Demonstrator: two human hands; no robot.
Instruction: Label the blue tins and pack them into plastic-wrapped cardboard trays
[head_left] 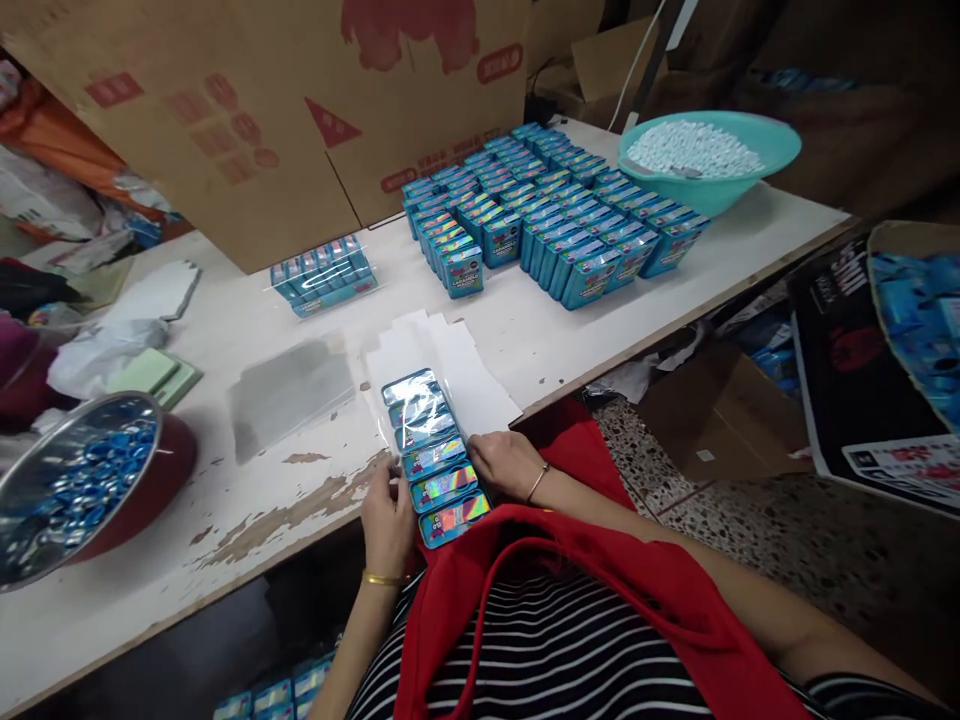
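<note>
A row of several small blue tins (433, 455) lies at the near edge of the white table (225, 330), partly inside a clear plastic sleeve (415, 405). My left hand (386, 520) grips the row's left side near its near end. My right hand (506, 462) holds the row's right side, fingers curled against the tins. White card sheets (457, 365) lie under the far end of the row.
A wrapped pack of tins (324, 275) and a large block of upright blue tins (555, 215) stand farther back. A teal basin of white pieces (709, 155) sits far right, a metal bowl of blue pieces (75, 480) near left. Empty clear sleeves (291, 390) lie mid-table. A big cardboard box (285, 110) stands behind.
</note>
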